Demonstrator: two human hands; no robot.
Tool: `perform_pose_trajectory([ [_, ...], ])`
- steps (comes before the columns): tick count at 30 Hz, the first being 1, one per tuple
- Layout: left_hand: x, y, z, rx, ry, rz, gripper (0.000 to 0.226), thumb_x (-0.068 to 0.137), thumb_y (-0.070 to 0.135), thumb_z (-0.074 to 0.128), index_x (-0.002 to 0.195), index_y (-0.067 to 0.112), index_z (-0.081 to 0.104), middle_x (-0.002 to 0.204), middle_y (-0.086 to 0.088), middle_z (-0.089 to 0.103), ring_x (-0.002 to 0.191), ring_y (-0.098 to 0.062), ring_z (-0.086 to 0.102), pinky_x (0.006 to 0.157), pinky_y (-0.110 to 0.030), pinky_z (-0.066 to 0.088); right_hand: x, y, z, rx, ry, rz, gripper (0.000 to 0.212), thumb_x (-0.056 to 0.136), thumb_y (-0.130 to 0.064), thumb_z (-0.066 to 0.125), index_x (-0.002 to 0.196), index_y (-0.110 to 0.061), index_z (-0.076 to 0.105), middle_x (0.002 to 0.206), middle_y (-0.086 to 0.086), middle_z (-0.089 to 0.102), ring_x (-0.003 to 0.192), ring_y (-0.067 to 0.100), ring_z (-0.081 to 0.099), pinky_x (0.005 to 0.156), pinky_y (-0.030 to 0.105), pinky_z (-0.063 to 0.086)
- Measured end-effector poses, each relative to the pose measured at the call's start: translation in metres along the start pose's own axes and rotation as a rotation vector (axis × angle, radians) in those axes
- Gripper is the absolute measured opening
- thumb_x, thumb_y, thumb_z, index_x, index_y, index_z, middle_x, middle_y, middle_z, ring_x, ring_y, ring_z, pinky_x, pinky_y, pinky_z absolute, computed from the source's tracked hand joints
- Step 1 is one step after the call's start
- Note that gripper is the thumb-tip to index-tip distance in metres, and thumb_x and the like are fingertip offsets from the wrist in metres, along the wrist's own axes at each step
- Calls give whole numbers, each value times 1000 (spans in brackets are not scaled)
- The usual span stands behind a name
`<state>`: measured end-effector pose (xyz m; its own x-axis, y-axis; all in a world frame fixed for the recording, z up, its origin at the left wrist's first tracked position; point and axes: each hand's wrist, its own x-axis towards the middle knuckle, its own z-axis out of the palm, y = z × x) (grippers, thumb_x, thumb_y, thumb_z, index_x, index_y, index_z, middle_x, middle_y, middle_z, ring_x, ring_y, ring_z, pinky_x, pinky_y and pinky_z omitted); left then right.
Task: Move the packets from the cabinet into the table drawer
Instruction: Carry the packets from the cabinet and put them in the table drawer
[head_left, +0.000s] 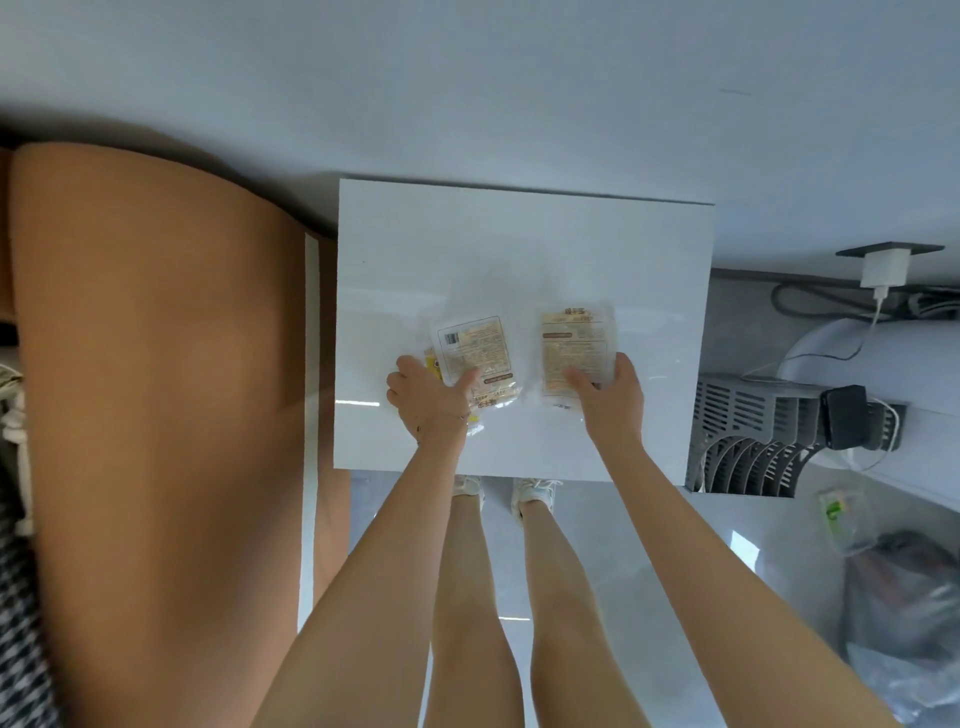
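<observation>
Two clear packets with printed labels are over the glossy white table top (519, 244). My left hand (431, 402) grips the left packet (475, 353) at its near end, thumb on top; a second packet edge seems to show beneath it. My right hand (608, 395) holds the right packet (574, 351) by its near end, thumb pressed on its face. Both packets are above the middle of the table, side by side and apart. No drawer front is visible from this angle.
A tan bed or sofa surface (156, 389) lies close on the left of the table. On the right stand a grey slotted rack (753, 441), a charger with cable (883, 270) and a filled plastic bag (904, 623). My feet (519, 493) are at the table's near edge.
</observation>
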<state>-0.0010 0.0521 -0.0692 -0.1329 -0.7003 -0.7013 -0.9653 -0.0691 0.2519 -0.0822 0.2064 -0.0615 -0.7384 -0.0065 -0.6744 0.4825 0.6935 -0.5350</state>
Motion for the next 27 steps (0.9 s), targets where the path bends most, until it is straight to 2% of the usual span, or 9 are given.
perform_pose_trajectory([
  [3, 2, -1, -6, -31, -26, 5, 64, 73, 37, 78, 116, 2, 45, 116, -16, 52, 113, -32, 45, 73, -32, 35, -6, 6, -4, 20, -53, -1, 14, 91, -16, 62, 98, -13, 50, 82, -13, 56, 71, 0, 54, 50, 5, 42],
  [6, 2, -3, -7, -52, 0, 68, 49, 74, 32, 77, 103, 6, 46, 97, -9, 57, 96, -30, 47, 64, -34, 36, -12, 7, 2, 50, -68, 17, 13, 91, -15, 62, 100, -14, 53, 84, -13, 57, 74, 0, 55, 54, 9, 44],
  [10, -4, -4, -7, -184, 6, 177, 39, 79, 18, 71, 81, 12, 32, 68, 6, 32, 71, -21, 33, 50, -23, 26, -19, 5, 15, 75, -68, 33, 15, 90, -14, 63, 102, -14, 55, 86, -11, 59, 74, 1, 57, 55, 10, 43],
  [12, -5, -6, -8, -266, -43, 235, 37, 80, 13, 69, 76, 13, 32, 66, 7, 30, 69, -19, 30, 52, -18, 26, -23, 4, 18, 97, -58, 47, 17, 89, -14, 64, 105, -12, 56, 90, -6, 61, 76, 7, 58, 57, 11, 43],
  [15, -5, -9, -17, -477, -185, 234, 31, 77, 0, 69, 69, 18, 45, 71, 4, 52, 68, -18, 49, 66, -22, 44, -31, 2, 14, 157, -57, 95, 17, 87, -11, 65, 102, -12, 57, 90, -4, 62, 81, 15, 60, 66, 19, 49],
  [18, -10, -16, -32, -663, -346, 122, 24, 76, -10, 68, 79, 12, 60, 80, -2, 64, 76, -17, 61, 77, -29, 52, -44, -2, 0, 204, -69, 119, 21, 85, -11, 68, 104, -10, 60, 95, 1, 65, 89, 22, 64, 77, 31, 55],
  [22, -22, -29, -60, -811, -467, 39, 33, 80, -5, 67, 111, 4, 61, 99, -4, 68, 90, -18, 66, 79, -29, 55, -69, -19, -23, 256, -140, 70, 33, 84, -11, 70, 113, -15, 55, 98, -5, 65, 86, 10, 64, 65, 14, 51],
  [25, -38, -47, -87, -866, -465, -8, 43, 79, 0, 71, 119, 8, 58, 110, -6, 69, 99, -22, 66, 83, -34, 57, -92, -33, -35, 269, -203, 26, 42, 83, -11, 73, 117, -19, 51, 103, -3, 66, 87, 9, 66, 62, 13, 53],
  [27, -53, -62, -104, -939, -465, -5, 40, 80, -3, 69, 117, 10, 59, 105, -4, 71, 95, -21, 69, 75, -34, 59, -109, -42, -39, 253, -251, -17, 43, 83, -11, 73, 118, -21, 50, 104, -2, 67, 86, 9, 67, 62, 12, 53],
])
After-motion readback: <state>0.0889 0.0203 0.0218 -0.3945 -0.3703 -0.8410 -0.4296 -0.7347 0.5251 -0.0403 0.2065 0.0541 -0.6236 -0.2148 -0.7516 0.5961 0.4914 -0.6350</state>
